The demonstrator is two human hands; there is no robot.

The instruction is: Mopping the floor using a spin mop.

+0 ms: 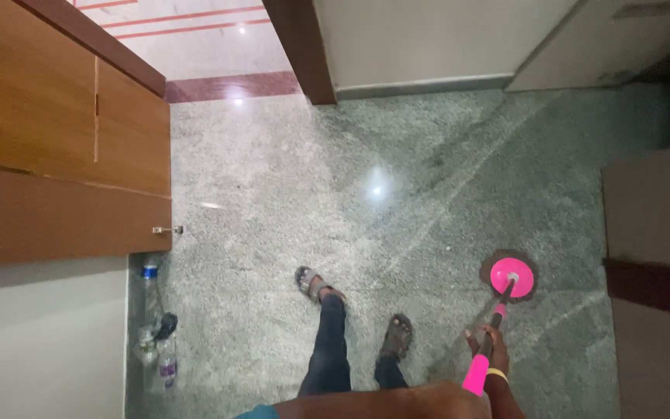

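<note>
**Desk:** What do you have in the head view right now?

**Me:** I'm looking straight down at a speckled grey stone floor (288,178). My right hand (491,348) is closed around the handle (484,355) of a spin mop, fingers wrapped tight on the black part just above the pink grip. There's a yellow band (496,375) on that wrist.

**Desk:** And the mop itself?

**Me:** The round pink mop head (512,275) sits flat on the floor, ahead of me and to my right, near the maroon-striped wall (653,287). Dark strands show around the edge of the disc. The handle slants from my hand down to the middle of the disc.

**Desk:** Left hand?

**Me:** I can't see it. Only a forearm (381,403) crosses the bottom edge, so I can't tell you what that hand is doing.

**Desk:** Where are you standing?

**Me:** Both feet in sandals, the left foot (313,284) a step ahead, the right foot (398,334) just beside the mop handle. Dark trousers.

**Desk:** Anything else around?

**Me:** A wooden cabinet (56,155) on my left with a small metal latch (168,230). Below it, against the wall, stand a few clear plastic bottles (157,341), one with a blue cap, well apart from the mop. A dark wooden door frame (304,46) stands at the far end.
</note>
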